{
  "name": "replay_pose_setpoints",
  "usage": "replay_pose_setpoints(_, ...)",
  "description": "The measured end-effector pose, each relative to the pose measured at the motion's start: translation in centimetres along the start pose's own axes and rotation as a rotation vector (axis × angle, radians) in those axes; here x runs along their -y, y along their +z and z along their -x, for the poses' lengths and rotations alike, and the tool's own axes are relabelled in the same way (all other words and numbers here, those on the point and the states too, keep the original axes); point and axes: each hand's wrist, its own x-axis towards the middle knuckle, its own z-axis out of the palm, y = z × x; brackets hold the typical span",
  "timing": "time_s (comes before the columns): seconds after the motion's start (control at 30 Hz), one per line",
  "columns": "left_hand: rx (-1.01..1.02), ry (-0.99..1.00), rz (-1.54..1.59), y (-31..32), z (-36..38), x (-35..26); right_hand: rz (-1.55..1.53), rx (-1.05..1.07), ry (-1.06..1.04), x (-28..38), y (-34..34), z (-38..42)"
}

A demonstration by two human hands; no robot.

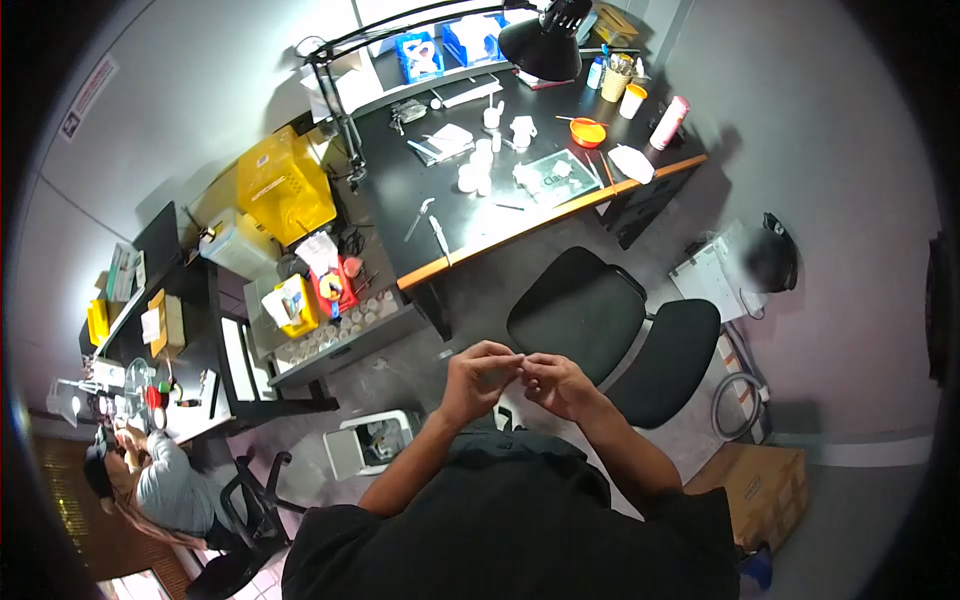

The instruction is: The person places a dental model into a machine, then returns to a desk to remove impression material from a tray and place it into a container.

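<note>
Where the two hands meet in front of the dark shirt, their fingertips touch at a spot just off the near left side of the black chair (pixel 578 310), as the head camera looks; the left hand (pixel 476 385) is the farther one from the chair, its forefinger reaching straight toward the other hand and its thumb below, with a narrow gap between the two; the right hand (pixel 558 387) is the nearer one, overlapping the edge of the chair's seat in this view, its fingers curled and its tips bunched against the left ones; whether a small piece is pinched there I cannot tell, as the tips cover the spot; if there is one, it lies midway between the hands, neither being nearer to it, and its long axis does not show; the line from hand to hand runs roughly crosswise before the body; beyond the chair, well apart from the hands, stands the bench (pixel 480 225), its orange front edge slanting up toward the right; on it, past the chair's seat, lie a lettered mat (pixel 577 184) and, farther back, an orange bowl (pixel 588 134); the desk lamp (pixel 540 48) hangs over the rear of the bench; left of the chair, beyond the left forearm, a pale bin (pixel 344 454) sits on the floor.
</note>
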Motion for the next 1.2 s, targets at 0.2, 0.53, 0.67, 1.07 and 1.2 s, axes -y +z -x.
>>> replay_pose_setpoints(0.2,-0.013,0.039,-0.067,-4.0,-12.9,7.8,-0.128,0.013,-0.050,7.4,-0.5,-13.6)
replay_pose_setpoints(0.53,0.063,0.066,-0.209,-11.7,-28.3,17.0,-0.204,-0.190,-0.021,16.8,3.9,-28.0)
replay_pose_setpoints(0.67,0.050,0.054,-0.239,-12.9,-29.7,19.0,-0.155,-0.168,0.008,17.3,2.8,-31.4)
replay_pose_setpoints(1.07,-0.107,-0.081,-0.203,-13.5,-28.5,21.3,-0.021,-0.179,0.156,17.0,2.4,-35.3)
replay_pose_setpoints(1.2,-0.093,-0.080,-0.244,-13.8,-29.1,21.6,0.099,-0.177,0.151,17.9,1.8,-36.2)
